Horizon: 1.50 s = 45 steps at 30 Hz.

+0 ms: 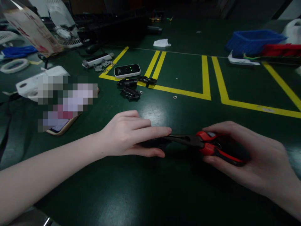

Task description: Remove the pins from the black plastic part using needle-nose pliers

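My right hand (pixel 256 157) is wrapped round red-and-black needle-nose pliers (pixel 207 143), whose jaws point left. The tips of the jaws meet a small black part (pixel 156 143) that my left hand (pixel 131 133) pinches between thumb and fingers. Most of that part is hidden under my fingers, so its kind does not show. Beyond my left hand lie several similar black parts (pixel 130 93). Two small metal rings rest near them, one ring (pixel 141 92) beside the black parts and another ring (pixel 175 97) farther right.
A white-edged device (pixel 127 71) with green lights stands behind the black parts. To the left are a phone (pixel 70 110), a white handheld object (pixel 44 80) and a tape roll (pixel 14 66). A blue bin (pixel 255 41) sits at the back right. Yellow tape (pixel 181 91) marks the green table.
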Motion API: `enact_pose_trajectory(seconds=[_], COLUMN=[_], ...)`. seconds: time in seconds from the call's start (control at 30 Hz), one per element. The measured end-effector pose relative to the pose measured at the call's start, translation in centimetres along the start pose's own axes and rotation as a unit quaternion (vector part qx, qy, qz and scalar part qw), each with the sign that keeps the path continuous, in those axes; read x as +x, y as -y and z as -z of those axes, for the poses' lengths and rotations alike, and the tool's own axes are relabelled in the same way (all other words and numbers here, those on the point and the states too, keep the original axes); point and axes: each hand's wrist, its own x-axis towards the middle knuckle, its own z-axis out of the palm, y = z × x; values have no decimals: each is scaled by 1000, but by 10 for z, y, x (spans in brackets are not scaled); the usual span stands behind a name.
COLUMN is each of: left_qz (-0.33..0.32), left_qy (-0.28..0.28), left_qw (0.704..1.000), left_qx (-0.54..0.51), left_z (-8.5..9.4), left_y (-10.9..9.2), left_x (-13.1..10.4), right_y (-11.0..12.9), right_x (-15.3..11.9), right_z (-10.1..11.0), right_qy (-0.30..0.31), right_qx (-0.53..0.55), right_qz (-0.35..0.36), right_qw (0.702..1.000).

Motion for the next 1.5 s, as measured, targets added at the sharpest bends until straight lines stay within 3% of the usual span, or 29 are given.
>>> enact_pose_trajectory(seconds=[0.5,0.67,0.87,1.07,1.37,1.5], left_qz=[37,53,43,68,92,79], left_qy=[21,36,49,86,81,71], left_qw=[998,996,995,982,970,973], left_qx=[-56,-56,-80,-156,-209,-205], left_z=[0,-1,-3,-1,1,3], left_y=[0,-1,2,3,3,3], left_x=[1,1,0,4,6,5], right_y=[-2,0,-2,-6,-1,1], right_x=[2,1,-1,1,0,-1], right_z=[5,3,0,4,5,5], right_qy=[27,9,4,-15,-36,-34], right_qx=[22,28,-15,-114,-176,-155], right_qz=[-9,-32,13,109,155,155], right_qw=[999,999,1000,987,971,975])
